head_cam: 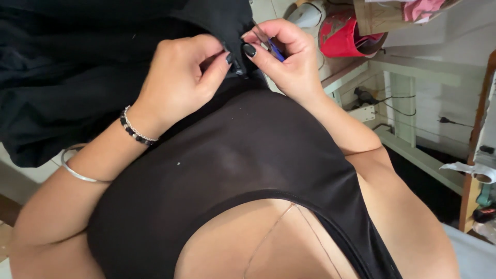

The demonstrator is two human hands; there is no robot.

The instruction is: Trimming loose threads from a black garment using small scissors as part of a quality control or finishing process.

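My left hand (178,77) pinches the black fabric (77,67) edge taut; my right hand (281,54) grips a small blue-handled tool (274,49), best kept close to the seam.

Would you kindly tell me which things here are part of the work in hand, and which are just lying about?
In hand:
- black fabric, pinched by the left hand
- small blue-handled tool, held in the right hand at the fabric's edge

Lying about:
- red container
- white shelf frame
- power strip and cables
- tape roll
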